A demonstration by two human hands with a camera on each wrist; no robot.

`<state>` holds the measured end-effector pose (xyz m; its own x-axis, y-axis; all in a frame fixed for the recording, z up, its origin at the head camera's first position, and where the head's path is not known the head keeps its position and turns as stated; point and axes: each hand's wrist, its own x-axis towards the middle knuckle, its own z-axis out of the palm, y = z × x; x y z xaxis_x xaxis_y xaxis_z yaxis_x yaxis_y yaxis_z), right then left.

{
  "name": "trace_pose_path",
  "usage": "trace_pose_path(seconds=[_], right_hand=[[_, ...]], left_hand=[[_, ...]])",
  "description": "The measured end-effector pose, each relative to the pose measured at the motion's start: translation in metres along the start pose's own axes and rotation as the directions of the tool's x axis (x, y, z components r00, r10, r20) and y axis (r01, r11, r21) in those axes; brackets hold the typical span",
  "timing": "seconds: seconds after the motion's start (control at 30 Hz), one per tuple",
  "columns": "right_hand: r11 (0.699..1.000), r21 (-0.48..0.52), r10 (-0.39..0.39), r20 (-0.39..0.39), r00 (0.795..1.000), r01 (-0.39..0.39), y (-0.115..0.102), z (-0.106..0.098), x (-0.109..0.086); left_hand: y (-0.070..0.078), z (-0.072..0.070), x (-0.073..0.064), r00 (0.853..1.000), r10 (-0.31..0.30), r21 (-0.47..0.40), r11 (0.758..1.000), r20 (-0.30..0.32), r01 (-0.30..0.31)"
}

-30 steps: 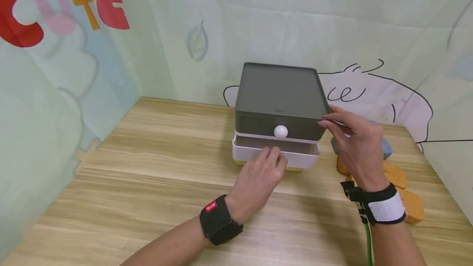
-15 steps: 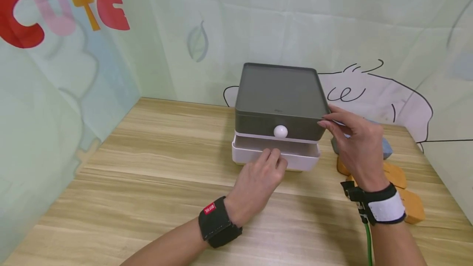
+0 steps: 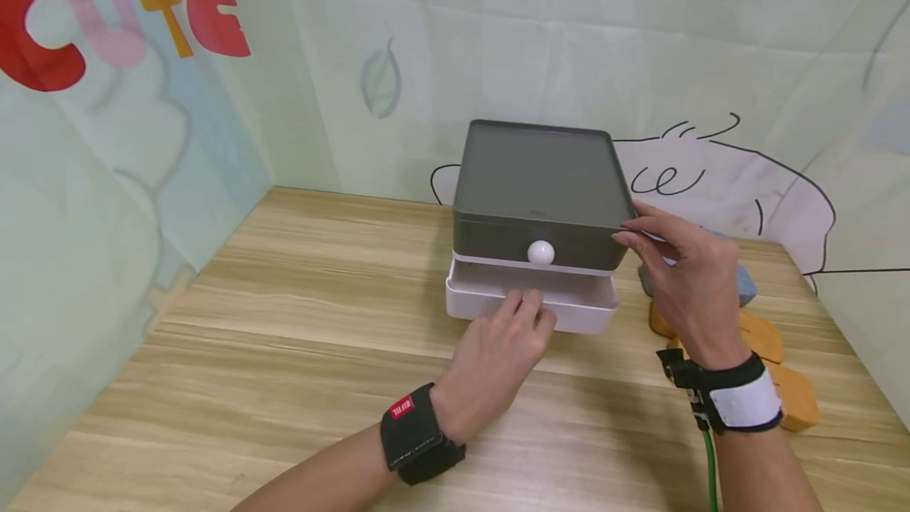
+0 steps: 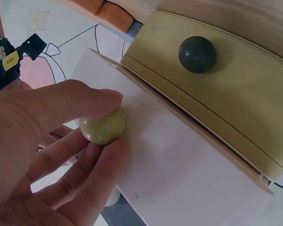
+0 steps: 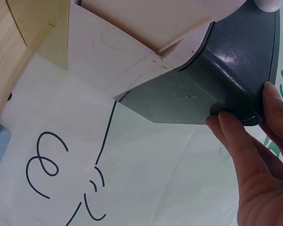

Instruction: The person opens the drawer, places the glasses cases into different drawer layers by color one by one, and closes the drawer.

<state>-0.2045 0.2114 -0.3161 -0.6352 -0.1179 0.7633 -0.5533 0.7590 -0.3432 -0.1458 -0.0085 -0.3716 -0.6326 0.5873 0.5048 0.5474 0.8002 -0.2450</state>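
A small desktop drawer box has a dark grey top tier (image 3: 543, 172) with a white knob (image 3: 541, 252). Beneath it, the white drawer (image 3: 469, 303) sticks out toward me, and no contents show in its visible part. My left hand (image 3: 498, 358) pinches this drawer's yellowish knob (image 4: 104, 127) between thumb and fingers; the head view hides the knob. The yellow bottom tier (image 4: 240, 80), with a dark knob (image 4: 197, 54), appears in the left wrist view. My right hand (image 3: 686, 283) grips the grey tier's front right corner, thumb and fingertips on either side of its edge.
Several orange blocks (image 3: 792, 397) and a blue block (image 3: 746, 284) lie on the wooden table (image 3: 298, 299) to the right, partly behind my right wrist. A printed cloth backdrop (image 3: 526, 38) stands behind and left. A green cable (image 3: 710, 468) runs from the right wristband.
The white drawer has slid a little farther out toward me, covering the yellow tier in the head view. My left hand has come back with it. The right hand keeps its place.
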Motion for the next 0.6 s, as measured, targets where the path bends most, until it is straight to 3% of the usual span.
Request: trace_pose_path(seconds=[0.27, 0.6], right_hand=[[1.0, 0.002, -0.009, -0.002, 1.0, 0.009, 0.0, 0.0002, -0.0002], [1.0, 0.005, -0.012, -0.006, 1.0, 0.012, -0.0003, 0.0005, -0.0003]], left_hand=[[0.0029, -0.0047, -0.0019, 0.999, -0.003, 0.001, 1.0, 0.036, 0.003], [0.0062, -0.0098, -0.0044, 0.999, 0.005, 0.008, 1.0, 0.035, -0.005]])
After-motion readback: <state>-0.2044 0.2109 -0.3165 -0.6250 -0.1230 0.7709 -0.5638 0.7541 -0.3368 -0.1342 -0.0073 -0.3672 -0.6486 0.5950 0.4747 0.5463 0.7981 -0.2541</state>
